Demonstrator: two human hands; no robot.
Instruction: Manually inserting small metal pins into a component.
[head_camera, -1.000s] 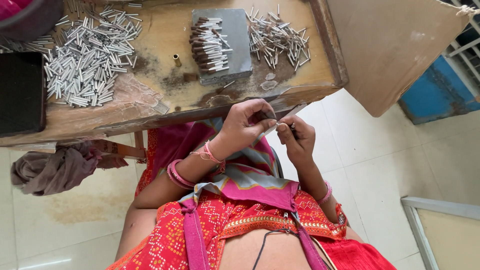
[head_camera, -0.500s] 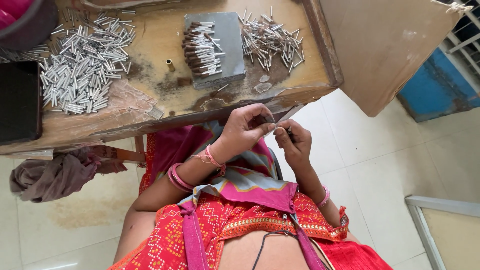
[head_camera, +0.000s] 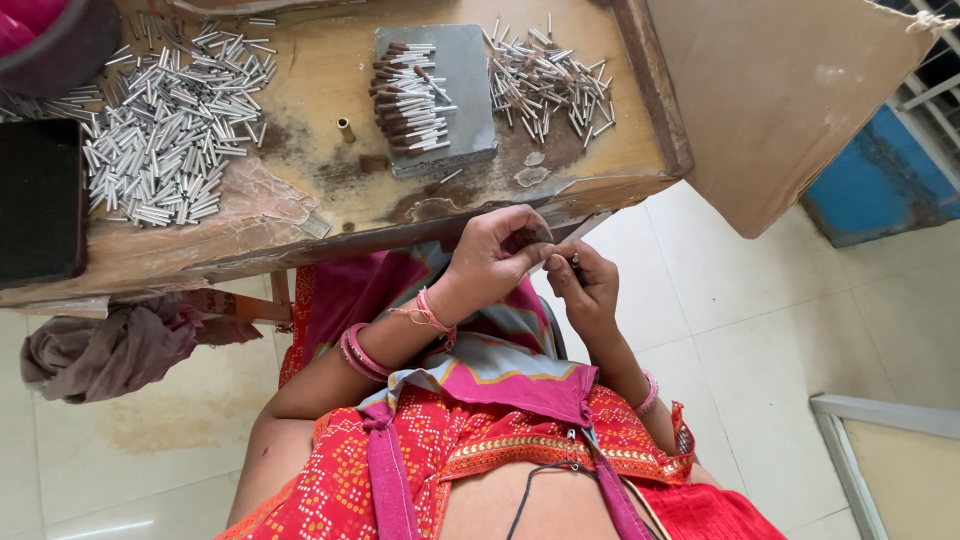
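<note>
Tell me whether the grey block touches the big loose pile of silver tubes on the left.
Apart. The head view shows bare wooden tabletop, with a small brass piece, between the grey block and the silver tubes.

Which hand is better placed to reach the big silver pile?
Left, probably: both hands pinch a small piece, but the left hand sits nearer the silver pile; the right hand would cross it.

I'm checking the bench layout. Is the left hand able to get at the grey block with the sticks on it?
Probably yes. The left hand is just below the table edge, the grey block sits straight ahead, and nothing stands between. It already pinches a small piece, though.
</note>
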